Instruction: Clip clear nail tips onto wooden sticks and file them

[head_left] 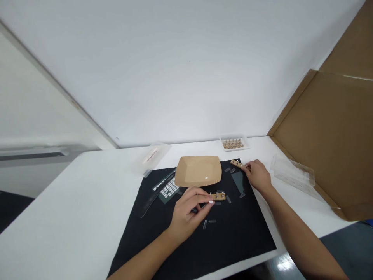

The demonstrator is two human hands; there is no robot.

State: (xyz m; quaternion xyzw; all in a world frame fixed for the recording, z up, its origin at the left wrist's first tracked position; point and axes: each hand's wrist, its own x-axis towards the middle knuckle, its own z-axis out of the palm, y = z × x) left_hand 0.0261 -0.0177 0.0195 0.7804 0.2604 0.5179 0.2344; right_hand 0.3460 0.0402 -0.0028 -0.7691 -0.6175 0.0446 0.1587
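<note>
My left hand (188,213) rests on a black mat (186,241) and pinches a small wooden strip (219,196) with metal pins at its left end. My right hand (258,175) grips a second wooden strip (237,163) near the mat's far right corner. Several clear fake nail tips (208,223) lie scattered on the mat around both hands. A tan paper tray (198,170) sits at the mat's far edge between the hands. A sheet of white stickers (169,189) lies left of the tray.
A clear box of more wooden strips (233,143) stands by the wall. A clear lidded box (151,157) sits at the far left, another clear box (293,173) at the right. Flat cardboard (329,136) leans on the right. The white table (58,217) bears everything.
</note>
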